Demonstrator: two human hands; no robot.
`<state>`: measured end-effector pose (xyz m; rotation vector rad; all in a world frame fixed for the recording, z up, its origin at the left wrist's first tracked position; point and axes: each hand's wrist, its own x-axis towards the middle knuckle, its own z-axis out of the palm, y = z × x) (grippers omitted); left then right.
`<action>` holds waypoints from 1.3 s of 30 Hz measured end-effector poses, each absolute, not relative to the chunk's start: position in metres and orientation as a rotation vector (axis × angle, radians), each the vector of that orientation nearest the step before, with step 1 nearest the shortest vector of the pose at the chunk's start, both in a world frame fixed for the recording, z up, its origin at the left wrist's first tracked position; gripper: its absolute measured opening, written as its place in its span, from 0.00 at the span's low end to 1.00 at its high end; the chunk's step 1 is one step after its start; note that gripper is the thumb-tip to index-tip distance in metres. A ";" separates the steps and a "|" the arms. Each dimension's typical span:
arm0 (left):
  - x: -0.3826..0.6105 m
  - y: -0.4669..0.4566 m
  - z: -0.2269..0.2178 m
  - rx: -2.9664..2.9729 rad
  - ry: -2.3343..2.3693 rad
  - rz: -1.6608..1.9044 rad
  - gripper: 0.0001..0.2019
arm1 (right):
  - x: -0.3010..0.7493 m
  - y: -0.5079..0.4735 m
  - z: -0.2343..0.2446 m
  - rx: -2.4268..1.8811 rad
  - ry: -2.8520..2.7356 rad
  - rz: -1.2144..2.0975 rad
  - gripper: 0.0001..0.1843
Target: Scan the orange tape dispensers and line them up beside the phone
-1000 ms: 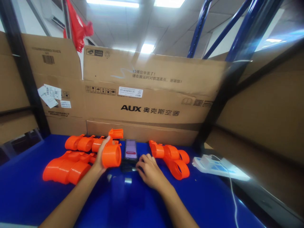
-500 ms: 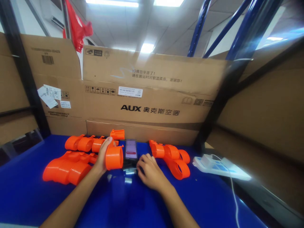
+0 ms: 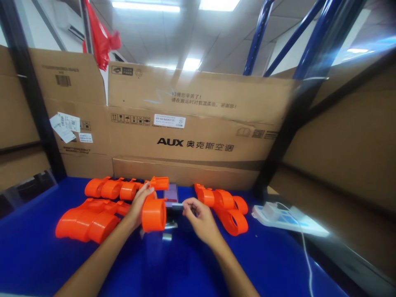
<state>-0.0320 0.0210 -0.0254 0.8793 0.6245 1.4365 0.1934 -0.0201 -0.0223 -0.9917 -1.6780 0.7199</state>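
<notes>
My left hand (image 3: 140,206) is closed around an orange plastic tape dispenser (image 3: 154,215), its wide ring facing me and its narrower end pointing up and away. Pinched between the thumb and fingers of my right hand (image 3: 199,216) is a small flat metal strip (image 3: 177,206). The strip points left at the dispenser; whether they touch I cannot tell. A few shiny loose strips (image 3: 167,237) lie on the blue table below. Behind the dispenser, a phone (image 3: 171,192) is partly covered.
Several orange dispensers lie in a back-left row (image 3: 110,189) and a front-left group (image 3: 83,220). More orange dispensers (image 3: 230,210) lie on the right, near a white power strip (image 3: 289,219) with a cable. A cardboard wall (image 3: 198,165) and dark posts border the blue table (image 3: 130,272).
My right hand has lifted off the table with a metal strip between its fingers. My left hand has brought the orange tape dispenser slightly right and nearer to me, covering more of the phone.
</notes>
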 end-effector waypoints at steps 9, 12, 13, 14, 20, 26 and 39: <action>-0.020 0.011 -0.032 1.215 0.703 1.139 0.23 | 0.197 -0.017 -0.018 -0.938 -1.368 0.830 0.17; -0.020 0.011 -0.036 1.294 0.708 1.110 0.22 | 0.197 -0.016 -0.021 -0.937 -1.295 0.804 0.17; -0.020 0.012 -0.036 1.320 0.715 1.110 0.22 | 0.196 -0.015 -0.022 -0.927 -1.270 0.806 0.17; -0.020 0.012 -0.037 1.345 0.725 1.111 0.22 | 0.196 -0.014 -0.023 -0.916 -1.245 0.813 0.17; -0.017 0.008 -0.033 1.353 0.718 1.128 0.21 | 0.197 -0.010 -0.027 -0.855 -1.165 0.919 0.14; -0.016 0.007 -0.032 1.313 0.685 1.138 0.18 | 0.197 -0.011 -0.026 -0.881 -1.190 0.913 0.14; -0.017 0.008 -0.035 1.366 0.733 1.067 0.25 | 0.194 -0.019 -0.023 -0.903 -1.353 0.739 0.15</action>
